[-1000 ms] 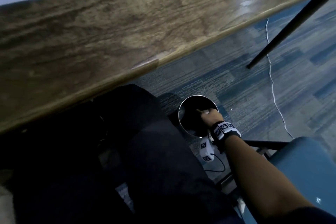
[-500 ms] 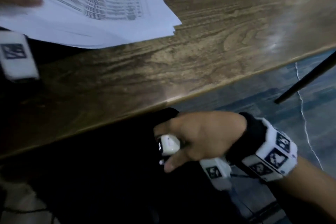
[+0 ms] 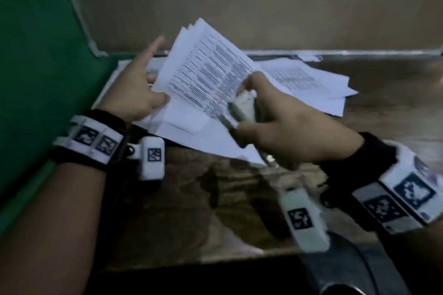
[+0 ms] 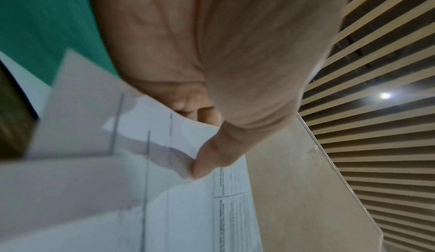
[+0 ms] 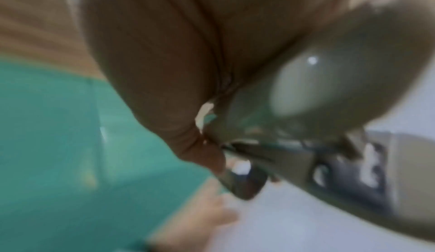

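Note:
My left hand [image 3: 143,86] pinches a sheaf of printed papers [image 3: 208,72] by its left edge and tilts it up off the wooden table [image 3: 187,211]. In the left wrist view the thumb [image 4: 207,163] presses on the top sheet [image 4: 117,191]. My right hand [image 3: 282,127] grips a white and metal stapler-like tool [image 3: 242,108], whose nose is at the lower right edge of the sheaf. The right wrist view shows that tool [image 5: 294,135] blurred in the palm. What its tip touches is hidden.
A second loose pile of printed sheets [image 3: 311,86] lies flat on the table behind my right hand. A green panel [image 3: 36,55] walls the left side, and a beige divider [image 3: 239,2] stands along the table's far edge.
The right hand came up from a round bin on the floor, with the tool, to the papers on the table. The view swung up from the floor to the tabletop.

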A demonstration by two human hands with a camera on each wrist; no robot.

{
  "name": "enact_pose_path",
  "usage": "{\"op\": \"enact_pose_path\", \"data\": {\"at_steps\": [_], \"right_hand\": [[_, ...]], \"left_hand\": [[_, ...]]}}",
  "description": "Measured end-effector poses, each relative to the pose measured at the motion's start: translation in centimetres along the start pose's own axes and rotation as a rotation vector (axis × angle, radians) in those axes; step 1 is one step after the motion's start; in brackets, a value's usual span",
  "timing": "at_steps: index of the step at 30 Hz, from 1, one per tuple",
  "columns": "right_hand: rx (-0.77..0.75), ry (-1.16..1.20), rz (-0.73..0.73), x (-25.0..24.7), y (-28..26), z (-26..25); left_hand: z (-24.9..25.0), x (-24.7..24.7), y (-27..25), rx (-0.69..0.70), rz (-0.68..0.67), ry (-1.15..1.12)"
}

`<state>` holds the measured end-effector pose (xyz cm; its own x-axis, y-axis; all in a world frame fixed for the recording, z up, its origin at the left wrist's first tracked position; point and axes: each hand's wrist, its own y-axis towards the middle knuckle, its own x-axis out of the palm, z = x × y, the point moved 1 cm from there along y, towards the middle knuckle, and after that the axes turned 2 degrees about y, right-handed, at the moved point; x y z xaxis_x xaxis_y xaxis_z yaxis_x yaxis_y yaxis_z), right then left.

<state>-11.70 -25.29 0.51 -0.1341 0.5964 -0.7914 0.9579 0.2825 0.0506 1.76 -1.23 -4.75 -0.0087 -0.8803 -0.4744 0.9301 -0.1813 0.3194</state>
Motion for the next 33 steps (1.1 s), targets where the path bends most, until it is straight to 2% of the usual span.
{"op": "enact_pose_path", "data": {"at_steps": [1, 3, 7, 9, 12, 14, 17, 18, 19, 22, 25, 27, 28, 30, 31, 33], "right_hand": [[-0.030, -0.180, 0.002, -0.5, 0.5, 2.1], [0.053, -0.422, -0.041, -1.9, 2.1, 5.9], [0.207, -0.778, -0.228, -4.2, 5.0, 13.0], [0.266, -0.805, -0.237, -4.5, 5.8, 15.5], [0.306, -0.829, -0.216, -5.2, 6.3, 14.7], [0.255, -0.724, -0.057, -5.7, 6.7, 12.8], [0.057, -0.242, 0.301, -6.1, 7.6, 9.1], [-0.006, -0.090, 0.340, -6.0, 8.3, 8.6], [-0.067, 0.027, 0.320, -5.7, 9.1, 8.5], [-0.168, 0.131, 0.236, -3.9, 11.3, 8.5], [-0.206, 0.285, 0.402, -2.2, 12.6, 9.4], [-0.232, 0.439, 0.531, -1.6, 12.8, 9.8], [-0.259, 0.519, 0.554, -1.3, 12.9, 9.7], [-0.293, 0.590, 0.565, -0.6, 12.9, 9.4], [-0.318, 0.568, 0.570, -0.2, 12.8, 9.1], [-0.389, 0.454, 0.603, 0.4, 12.6, 8.4]], "left_hand": [[-0.1, -0.2, 0.2, 0.007, 0.047, -0.021], [-0.6, -0.5, 0.5, 0.027, 0.141, -0.049], [-1.0, -1.2, 0.9, 0.075, 0.292, -0.028], [-0.4, -0.9, 0.8, 0.125, 0.318, -0.025], [0.5, -0.5, 0.4, 0.179, 0.346, -0.027], [0.8, -0.6, 0.3, 0.209, 0.370, -0.030], [1.5, -0.9, -0.1, 0.290, 0.404, 0.029], [1.7, -1.0, -0.3, 0.328, 0.427, 0.070], [1.9, -1.2, -0.4, 0.364, 0.449, 0.108], [2.1, -1.9, -0.6, 0.424, 0.498, 0.144], [1.6, -2.6, -0.4, 0.389, 0.705, 0.217], [1.2, -2.9, -0.1, 0.235, 0.818, 0.137], [1.1, -2.9, 0.0, 0.139, 0.789, 0.031], [0.8, -2.5, 0.4, 0.042, 0.609, -0.219], [0.7, -2.1, 0.6, 0.049, 0.515, -0.298], [1.0, -1.4, 0.8, 0.101, 0.468, -0.297]]}}
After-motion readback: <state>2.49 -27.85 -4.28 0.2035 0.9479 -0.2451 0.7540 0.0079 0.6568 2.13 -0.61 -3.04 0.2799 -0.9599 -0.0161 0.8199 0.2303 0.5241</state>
